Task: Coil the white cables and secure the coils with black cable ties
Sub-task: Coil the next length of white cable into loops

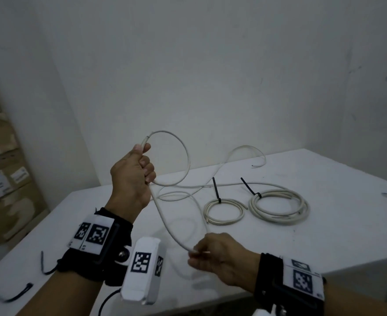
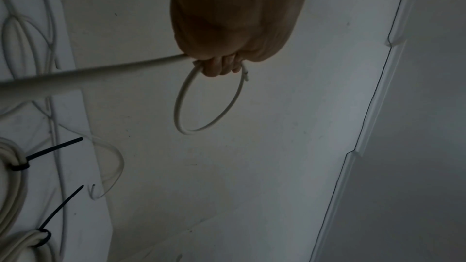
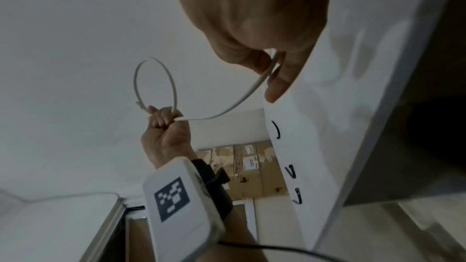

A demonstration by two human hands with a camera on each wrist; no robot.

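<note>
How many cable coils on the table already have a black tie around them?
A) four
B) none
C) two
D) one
C: two finished coils lie on the table, a smaller coil and a larger coil, each cinched with a black tie whose tail sticks up; a third cable is only one loop so far, held between the left hand and the right hand.

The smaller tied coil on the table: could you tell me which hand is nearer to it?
Right. The right hand pinches the loose cable just in front of the smaller tied coil; the left hand, raised and gripping the first loop, is farther off to its left.
</note>
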